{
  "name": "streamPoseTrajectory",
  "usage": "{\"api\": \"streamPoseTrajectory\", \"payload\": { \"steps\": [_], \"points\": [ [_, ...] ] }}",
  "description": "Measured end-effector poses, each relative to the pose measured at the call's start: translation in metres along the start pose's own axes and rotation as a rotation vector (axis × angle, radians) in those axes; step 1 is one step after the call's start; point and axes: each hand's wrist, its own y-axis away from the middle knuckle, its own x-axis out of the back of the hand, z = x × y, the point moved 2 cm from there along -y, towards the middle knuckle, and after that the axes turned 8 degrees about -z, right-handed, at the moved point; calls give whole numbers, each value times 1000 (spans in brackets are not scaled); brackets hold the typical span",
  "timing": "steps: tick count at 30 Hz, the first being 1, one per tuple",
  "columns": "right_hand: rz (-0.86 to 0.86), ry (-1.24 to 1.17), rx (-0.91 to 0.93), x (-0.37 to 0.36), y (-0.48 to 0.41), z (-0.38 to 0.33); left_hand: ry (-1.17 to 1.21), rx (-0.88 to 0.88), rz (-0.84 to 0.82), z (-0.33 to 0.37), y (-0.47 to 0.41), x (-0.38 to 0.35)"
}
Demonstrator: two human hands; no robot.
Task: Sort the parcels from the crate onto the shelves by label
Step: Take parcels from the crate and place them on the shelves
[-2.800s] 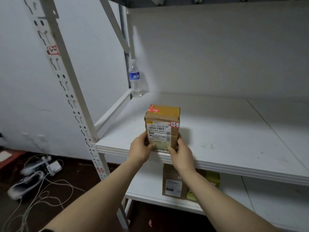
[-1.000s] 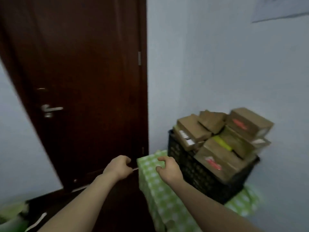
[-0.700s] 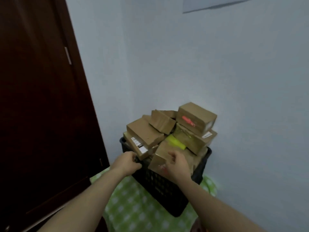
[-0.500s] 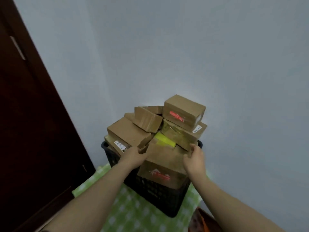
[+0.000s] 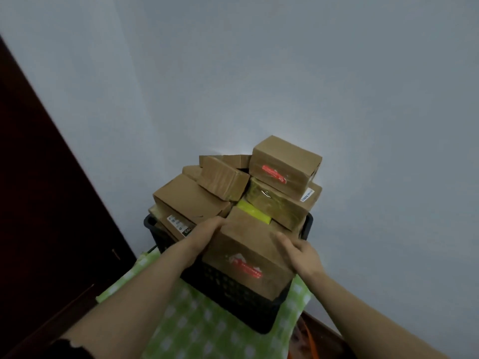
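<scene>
Support: the table, under a green-and-white checked cloth [image 5: 207, 330], carries the black perforated plastic crate [image 5: 233, 294].
Task item: the brown cardboard parcel with a red-and-white printed mark [image 5: 246, 257] lies tilted at the crate's near rim, with its marked face toward me.
Left hand [image 5: 207, 230]: my fingers are curled round the parcel's upper left edge. The fingertips are hidden behind the corner.
Right hand [image 5: 302, 252]: it is laid against the parcel's right edge with the fingers fairly straight. They are blurred, and I see no wrap round the carton.
Step in hand: as I judge it, taking this parcel out of the crate.
Procedure: I should bring my right fingers under the right edge before taking the weight, with equal pressure from both sides. Lift straight up first. Draw the parcel toward me only once its far edge is free.
Neighbours: a flat brown box with a white shipping label [image 5: 189, 200] lies just beside my left hand. A yellow-green packet [image 5: 255, 213] sits just behind the parcel's far edge.
Rear stack: a tape-wrapped brown box [image 5: 280, 203] bears a brown box with a red sticker [image 5: 285, 161].
Risk: the pile stands above the crate rim, so a dragged exit may tip it.
Label: I see no address label on the parcel's visible faces. Turn it over once it is clear of the crate.
Background: a pale wall [image 5: 285, 73].
</scene>
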Motion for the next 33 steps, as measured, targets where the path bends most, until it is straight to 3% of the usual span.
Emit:
{"api": "streamPoseTrajectory", "payload": {
  "steps": [6, 9, 12, 17, 21, 23, 27, 29, 31, 33],
  "points": [
    [-330, -218, 11, -8, 19, -25, 61, -88, -18, -4, 86, 11],
    [-526, -403, -66, -28, 29, -34, 0, -52, 112, -21, 139, 22],
    [-774, -553, -44, -60, 41, -39, 90, -29, 316, -49, 194, 36],
    [-1088, -331, -6, -130, 102, -68, 393, 82, 465, -95, 293, 57],
    [-1294, -242, -109, -186, 166, -78, 543, 190, 566, -123, 369, 64],
    [-1359, -241, -155, -212, 199, -84, 662, 169, 643, -138, 405, 65],
    [-1338, -322, -203, -253, 250, -89, 873, -60, 889, -172, 475, 70],
    [-1357, -286, -208, -272, 278, -94, 680, -86, 1013, -185, 508, 61],
    [-1380, -164, -190, -287, 306, -102, 329, -25, 1129, -195, 539, 54],
    [-1414, 0, -135, -302, 333, -110, -64, 118, 1103, -202, 566, 51]
  ]
}}
